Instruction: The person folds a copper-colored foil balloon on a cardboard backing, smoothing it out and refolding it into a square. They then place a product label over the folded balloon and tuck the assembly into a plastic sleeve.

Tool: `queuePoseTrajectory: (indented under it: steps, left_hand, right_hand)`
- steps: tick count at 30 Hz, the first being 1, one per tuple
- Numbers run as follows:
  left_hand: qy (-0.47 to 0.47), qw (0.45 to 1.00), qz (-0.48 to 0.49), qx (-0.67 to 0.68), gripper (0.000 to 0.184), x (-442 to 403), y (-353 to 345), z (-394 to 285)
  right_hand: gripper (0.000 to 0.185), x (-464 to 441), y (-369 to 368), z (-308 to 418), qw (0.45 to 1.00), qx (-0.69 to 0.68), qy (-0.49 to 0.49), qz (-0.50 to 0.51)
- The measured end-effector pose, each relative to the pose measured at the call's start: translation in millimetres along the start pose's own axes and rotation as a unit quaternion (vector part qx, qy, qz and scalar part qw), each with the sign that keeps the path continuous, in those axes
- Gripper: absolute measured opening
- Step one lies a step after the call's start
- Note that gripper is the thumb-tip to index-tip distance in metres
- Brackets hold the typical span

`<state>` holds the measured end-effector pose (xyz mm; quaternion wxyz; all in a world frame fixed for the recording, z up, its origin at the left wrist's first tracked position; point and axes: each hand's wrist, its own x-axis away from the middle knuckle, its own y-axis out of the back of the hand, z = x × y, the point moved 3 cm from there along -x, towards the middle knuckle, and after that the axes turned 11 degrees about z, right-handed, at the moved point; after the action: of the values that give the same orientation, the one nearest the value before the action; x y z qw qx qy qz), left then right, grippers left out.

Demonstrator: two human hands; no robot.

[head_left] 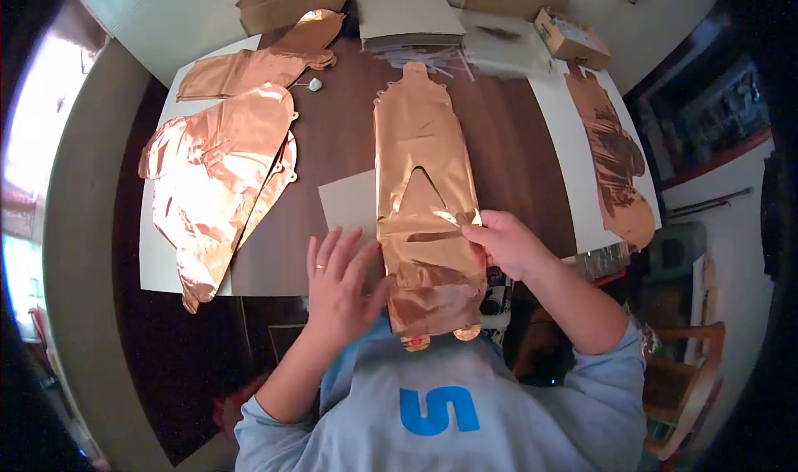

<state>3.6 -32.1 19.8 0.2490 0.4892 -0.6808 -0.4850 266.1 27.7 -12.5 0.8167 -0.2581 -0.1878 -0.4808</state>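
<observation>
At a brown table (pixel 515 156), with clock hours counted from the seated worker, a glossy copper-coloured foil bundle (pixel 208 168) lies between ten and eleven on a white sheet (pixel 162 264), its pieces overlapping. Behind it, at eleven, rests a folded foil length (pixel 249 64), with a small white object (pixel 314 84) just beside it. The left hand (pixel 341 285), a ring on one finger, is spread wide near ten-thirty by the left edge of the long foil piece (pixel 420 131); from here I cannot tell whether it touches. A beige card (pixel 345 197) shows at eleven, partly behind that foil. The long piece stretches from the worker's shirt (pixel 440 410) at the near edge to a narrow, tabbed tip at twelve, beyond which lie pale strips (pixel 424 59) and a white box (pixel 411 19). At one, the right hand (pixel 511 243) grips the piece's right edge, thumb on top. Farther back at one stands a small carton (pixel 573 38); toward two, a crumpled foil piece (pixel 615 148) lies on a second white sheet (pixel 553 123).
</observation>
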Motion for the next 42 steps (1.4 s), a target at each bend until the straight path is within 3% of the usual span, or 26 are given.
queuePoseTrajectory:
  steps: [6,9,11,13,15,17,20,23,26,29,33,36,38,39,42]
  left_hand:
    - [0.012,1.000,0.008,0.013,0.056,1,-1,10]
    - [0.004,0.998,-0.012,0.053,0.055,-3,-4,9]
    - [0.001,0.998,-0.030,0.061,0.054,-6,-2,7]
    - [0.022,0.983,-0.022,0.181,0.047,-4,-2,6]
    - [0.067,0.943,0.002,0.327,0.042,-3,-3,6]
    - [0.131,0.861,0.043,0.490,0.041,-2,-6,3]
    - [0.159,0.763,0.026,0.626,0.046,-8,-10,0]
    - [0.201,0.726,0.092,0.652,0.058,-5,-12,2]
    - [0.176,0.720,0.050,0.670,0.068,-1,-20,-6]
    - [0.163,0.738,0.091,0.649,0.074,-3,-23,-9]
    - [0.172,0.722,0.027,0.670,0.068,-7,-19,-18]
    - [0.135,0.911,0.064,0.384,0.060,-5,3,-5]
    - [0.045,0.990,-0.020,0.136,0.058,-9,15,2]
    - [-0.002,0.998,-0.064,0.006,0.057,-11,18,3]
    - [-0.011,1.000,-0.026,-0.001,0.060,-17,2,11]
  right_hand:
    - [0.019,7,-7,6,0.995,-0.032,-0.074,0.065]
    - [0.020,2,-12,8,0.994,-0.046,-0.090,0.034]
    - [0.020,3,-12,9,0.994,-0.081,-0.057,0.049]
    - [0.019,6,-17,11,0.992,-0.110,-0.023,0.053]
    - [0.016,12,-30,16,0.990,-0.131,0.014,0.048]
    - [0.017,6,-22,0,0.987,-0.140,0.027,0.074]
    - [0.020,-2,-11,-20,0.989,-0.119,0.038,0.084]
    - [0.020,7,-24,-16,0.986,-0.152,0.038,0.059]
    - [0.020,20,-46,-5,0.986,-0.159,0.037,0.033]
    - [0.020,17,-42,-5,0.996,-0.068,0.039,0.046]
    - [0.022,15,-25,4,0.995,0.073,0.047,0.043]
    - [0.017,27,-2,50,0.949,0.312,0.027,-0.029]
    - [0.026,48,-6,113,0.874,0.480,0.033,-0.069]
    - [0.019,54,-6,138,0.803,0.590,0.018,-0.083]
    - [0.011,64,-36,180,0.658,0.739,0.025,-0.140]
